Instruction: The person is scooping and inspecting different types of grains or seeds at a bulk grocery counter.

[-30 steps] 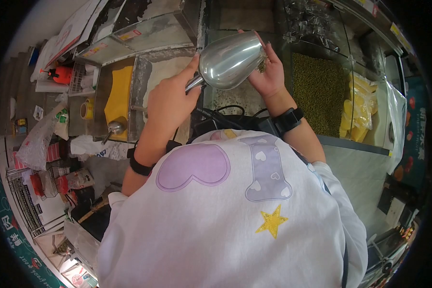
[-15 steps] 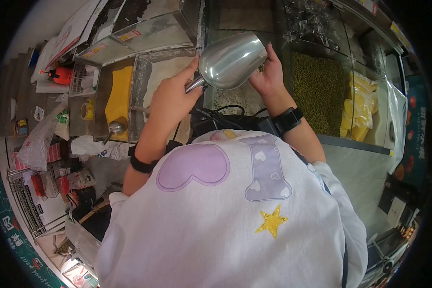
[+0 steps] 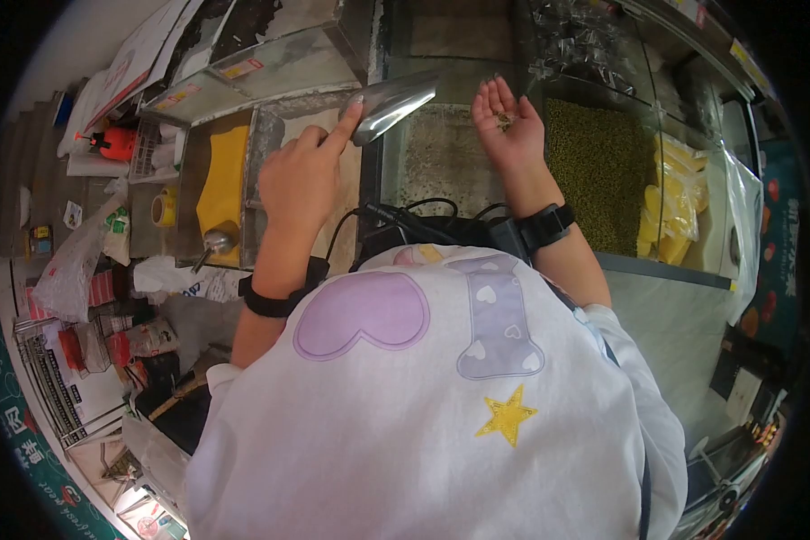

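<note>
- Left hand [image 3: 301, 184]: grip clenched on the handle end of the metal scoop [image 3: 394, 101], index finger stretched out along the scoop's back.
- Metal scoop: held up in the air and tilted, mouth towards the right. It sits above the near-left edge of the speckled grain bin [image 3: 441, 157]. Can't tell if anything is inside the scoop.
- Right hand [image 3: 506, 126]: grip released, palm up, fingers spread and slightly cupped. It is raised over the divider between the speckled grain bin and the green bean bin [image 3: 594, 175].
- Few grains [image 3: 505, 118]: small dark bits lying loose on the right palm. Too small to tell what kind.
- The hands are apart, and the scoop's mouth is near the right hand's fingers without touching them.
- Black wristband [image 3: 267, 301] on the left wrist, black watch-style band [image 3: 545, 225] on the right wrist.
- Yellow powder bin [image 3: 220, 175] is left of the left hand, with a second small scoop [image 3: 214, 240] resting at its near end.
- Yellow packets [image 3: 670, 207] are in the compartment right of the green beans.
- Red bottle [image 3: 114, 140] is far left, among clutter.
- White shirt [image 3: 423, 423] with purple shapes and a yellow star fills the lower frame.
- Black cable [image 3: 405, 219] runs along the near edge of the bins, just below the hands.
</note>
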Demonstrator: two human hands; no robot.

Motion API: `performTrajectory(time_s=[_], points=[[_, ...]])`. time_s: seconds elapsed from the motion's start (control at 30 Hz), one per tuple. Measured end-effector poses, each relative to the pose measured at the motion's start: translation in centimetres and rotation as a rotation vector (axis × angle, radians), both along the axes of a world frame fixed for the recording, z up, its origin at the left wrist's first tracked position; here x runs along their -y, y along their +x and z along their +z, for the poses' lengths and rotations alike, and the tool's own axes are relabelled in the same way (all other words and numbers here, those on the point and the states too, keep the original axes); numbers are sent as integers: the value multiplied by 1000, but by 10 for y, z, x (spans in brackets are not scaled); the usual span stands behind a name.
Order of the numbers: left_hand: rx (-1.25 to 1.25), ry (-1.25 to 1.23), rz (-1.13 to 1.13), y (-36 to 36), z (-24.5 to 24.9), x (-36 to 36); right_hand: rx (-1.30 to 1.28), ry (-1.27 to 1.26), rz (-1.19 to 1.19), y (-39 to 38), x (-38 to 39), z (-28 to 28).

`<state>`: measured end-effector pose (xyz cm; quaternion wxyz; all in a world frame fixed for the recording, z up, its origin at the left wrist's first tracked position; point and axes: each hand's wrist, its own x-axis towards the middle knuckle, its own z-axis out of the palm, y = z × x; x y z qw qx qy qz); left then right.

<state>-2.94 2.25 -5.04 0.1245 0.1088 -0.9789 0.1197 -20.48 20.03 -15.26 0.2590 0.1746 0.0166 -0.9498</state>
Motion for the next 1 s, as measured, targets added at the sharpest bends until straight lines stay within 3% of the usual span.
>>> performTrajectory(time_s=[0.07,0.2,0.4,0.5,0.57,0.7,0.77,0.87,1.0], points=[[17,48,32,1,-2,2,185,267,45,-1,3,-4],[95,114,93,6,1,0,246,273,99,-1,3,-16],[-15,460,127,15,-10,8,30,125,112,4,1,-3],[-40,658,205,16,-8,8,-22,-93,21,-2,-1,-13],[-130,834,205,17,-9,10,-589,-877,326,-14,2,-33],[-149,844,184,18,-10,14,-458,-856,350,-10,-3,-17],[-151,862,179,19,-8,13,-314,-588,183,0,-5,2],[-172,879,149,19,-6,12,-408,-420,126,4,-1,15],[-121,811,124,21,2,9,-422,-421,156,2,-3,10]])
